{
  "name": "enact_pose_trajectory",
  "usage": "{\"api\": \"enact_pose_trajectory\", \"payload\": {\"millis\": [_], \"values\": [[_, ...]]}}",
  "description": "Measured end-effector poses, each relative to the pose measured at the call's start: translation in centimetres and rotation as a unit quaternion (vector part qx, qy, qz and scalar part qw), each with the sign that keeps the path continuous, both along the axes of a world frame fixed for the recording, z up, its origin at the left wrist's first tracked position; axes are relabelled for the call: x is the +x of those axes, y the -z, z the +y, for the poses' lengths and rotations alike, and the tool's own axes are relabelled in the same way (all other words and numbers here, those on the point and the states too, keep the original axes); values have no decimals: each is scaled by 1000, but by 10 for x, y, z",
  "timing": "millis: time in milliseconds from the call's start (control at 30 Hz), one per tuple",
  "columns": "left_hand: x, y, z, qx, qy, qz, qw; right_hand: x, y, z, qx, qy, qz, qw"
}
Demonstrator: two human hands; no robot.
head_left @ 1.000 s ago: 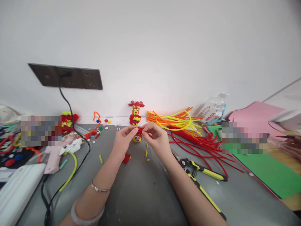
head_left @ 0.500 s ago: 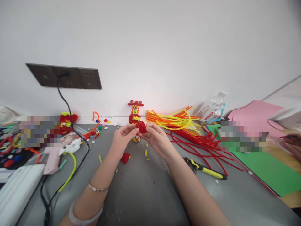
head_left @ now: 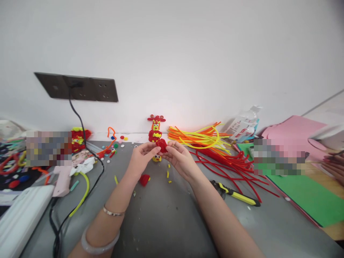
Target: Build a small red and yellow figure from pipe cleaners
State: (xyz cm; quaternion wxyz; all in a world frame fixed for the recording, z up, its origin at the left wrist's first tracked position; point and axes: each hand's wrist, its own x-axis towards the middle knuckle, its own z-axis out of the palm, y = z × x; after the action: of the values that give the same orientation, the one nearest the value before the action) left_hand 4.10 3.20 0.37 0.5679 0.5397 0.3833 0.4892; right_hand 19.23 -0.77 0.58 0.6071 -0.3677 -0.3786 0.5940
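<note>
My left hand (head_left: 142, 157) and my right hand (head_left: 181, 159) meet in the middle, fingertips pinching a small red fuzzy piece (head_left: 162, 146), seemingly of pipe cleaner. Just behind them a red, orange and yellow pipe-cleaner figure (head_left: 155, 135) with googly eyes and a red hat stands against the wall. Below my fingers shows a yellow piece with googly eyes (head_left: 156, 158), partly hidden by the hands. Nearer me, by my left wrist, lies another red fuzzy piece (head_left: 144, 180) with a bit of yellow. Short yellow snippets (head_left: 168, 174) lie under my right hand.
Yellow, orange and red pipe cleaners (head_left: 197, 137) spread to the right, with yellow-black pliers (head_left: 236, 195) in front. A pink glue gun (head_left: 62, 181) and a black cord (head_left: 100, 172) lie left. Green sheets (head_left: 309, 200) and another person's hand (head_left: 334, 165) are at right.
The view has shifted slightly, so everything sits a little further right. The red piece has turned a little between my fingertips; both hands keep their pinch on it.
</note>
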Motion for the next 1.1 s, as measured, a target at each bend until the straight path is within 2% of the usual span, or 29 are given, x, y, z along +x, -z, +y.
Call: {"api": "enact_pose_trajectory", "payload": {"millis": [100,200,333,467,533,600,700,767,967,1100], "values": [[-2,-3,0,4,20,17,1000,-2,1,2,11,47,-5,999],[-4,-3,1,4,56,18,998,-3,2,3,60,73,-68,993],[-7,0,4,-11,73,-4,997,-4,5,5,116,73,-144,980],[-10,-2,6,12,81,26,996,-5,7,5,142,69,-177,972],[-13,-5,9,13,66,34,997,-5,5,4,151,64,-181,970],[-20,-6,13,7,26,28,999,-3,3,3,157,76,-180,968],[-33,-6,23,-3,-48,35,998,5,1,5,157,134,-180,962],[-41,-4,28,-3,-70,62,996,12,2,7,152,172,-180,957],[-50,-1,32,-31,-35,129,991,28,9,16,122,238,-159,950],[-53,1,32,-29,-37,161,986,35,10,20,114,264,-129,949]]}}
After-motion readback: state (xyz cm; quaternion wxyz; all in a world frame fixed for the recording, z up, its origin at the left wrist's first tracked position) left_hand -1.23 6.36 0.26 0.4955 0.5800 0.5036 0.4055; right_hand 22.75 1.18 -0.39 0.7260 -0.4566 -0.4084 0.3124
